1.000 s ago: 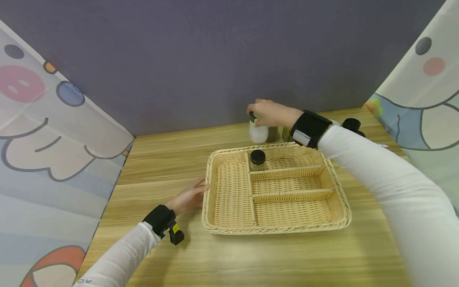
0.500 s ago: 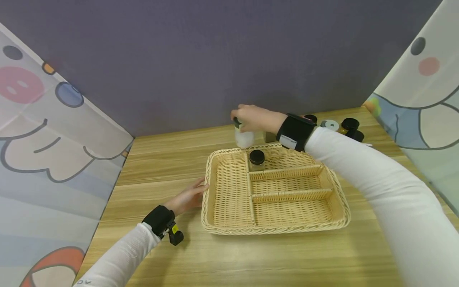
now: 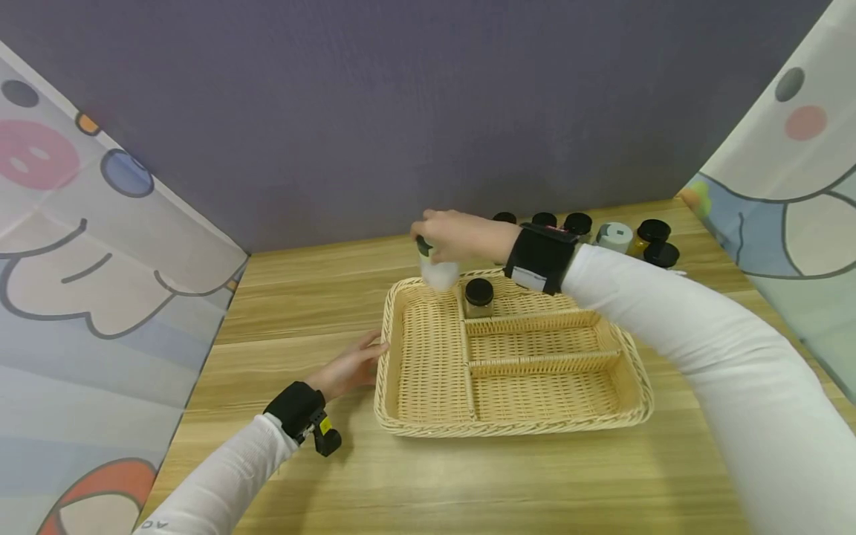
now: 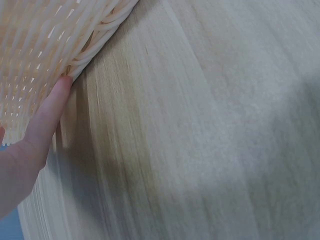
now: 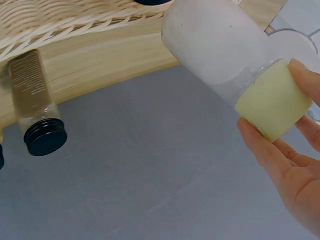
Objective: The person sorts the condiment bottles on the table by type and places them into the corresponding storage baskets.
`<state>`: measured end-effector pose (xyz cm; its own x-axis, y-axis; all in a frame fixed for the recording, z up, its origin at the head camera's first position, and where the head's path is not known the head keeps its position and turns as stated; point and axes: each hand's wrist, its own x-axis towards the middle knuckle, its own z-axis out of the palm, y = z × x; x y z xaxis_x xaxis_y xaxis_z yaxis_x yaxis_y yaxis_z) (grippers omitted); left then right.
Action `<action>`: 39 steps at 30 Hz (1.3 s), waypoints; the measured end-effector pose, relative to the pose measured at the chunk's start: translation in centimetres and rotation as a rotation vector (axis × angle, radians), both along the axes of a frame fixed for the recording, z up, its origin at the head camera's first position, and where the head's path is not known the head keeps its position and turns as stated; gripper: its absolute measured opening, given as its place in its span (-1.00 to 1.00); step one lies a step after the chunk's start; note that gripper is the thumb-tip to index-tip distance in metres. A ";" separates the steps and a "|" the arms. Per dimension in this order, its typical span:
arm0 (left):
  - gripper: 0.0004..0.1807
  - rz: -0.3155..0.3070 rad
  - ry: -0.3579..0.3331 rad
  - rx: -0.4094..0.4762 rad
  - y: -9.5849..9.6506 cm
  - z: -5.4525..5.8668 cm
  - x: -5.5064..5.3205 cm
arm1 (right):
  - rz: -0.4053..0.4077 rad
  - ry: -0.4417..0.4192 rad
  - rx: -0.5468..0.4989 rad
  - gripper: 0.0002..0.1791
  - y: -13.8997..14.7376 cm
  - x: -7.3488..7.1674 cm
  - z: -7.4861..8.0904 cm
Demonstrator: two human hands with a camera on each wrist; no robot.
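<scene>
My right hand [image 3: 458,234] pinches a seasoning jar by its pale yellow cap, its body whitish [image 3: 439,276]. The jar is tilted over the far rim of a wicker basket [image 3: 515,429], at the long left compartment. In the right wrist view, thumb and fingertips grip the cap sides, and the jar [image 5: 215,45] looks full of white contents. My left hand [image 3: 348,371] touches the basket's outer left wall with fingers extended; the left wrist view shows one straight finger [image 4: 50,112] against the weave. A small black-lidded jar [image 3: 479,299] stands in the basket's far middle compartment.
Behind the basket stand several jars, including a white-lidded one [image 3: 614,236] and a black-lidded one [image 3: 653,231]. A square brown-filled bottle [image 5: 32,90] shows in the right wrist view. A grey wall [image 3: 428,111] closes off the table's back.
My right hand has carried the white-filled jar leftward and toward the basket, from the row of jars to over the far rim. Jars behind the forearm have come into view. My left hand stays put.
</scene>
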<state>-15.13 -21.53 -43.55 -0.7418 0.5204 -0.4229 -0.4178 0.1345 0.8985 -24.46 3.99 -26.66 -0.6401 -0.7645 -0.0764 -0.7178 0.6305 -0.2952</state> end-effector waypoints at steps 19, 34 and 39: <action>-0.40 0.005 -0.006 -0.003 -0.2 0.0 0.0 | 0.065 -0.003 0.022 -0.57 -1.5 1.7 -1.2; -0.43 0.027 -0.009 -0.007 0.0 0.0 0.0 | 0.081 -0.018 0.024 -0.56 -1.7 1.9 -3.0; -0.44 0.013 -0.009 -0.011 -0.1 -0.1 -0.1 | 0.087 -0.015 0.063 -0.47 -1.9 2.0 -3.5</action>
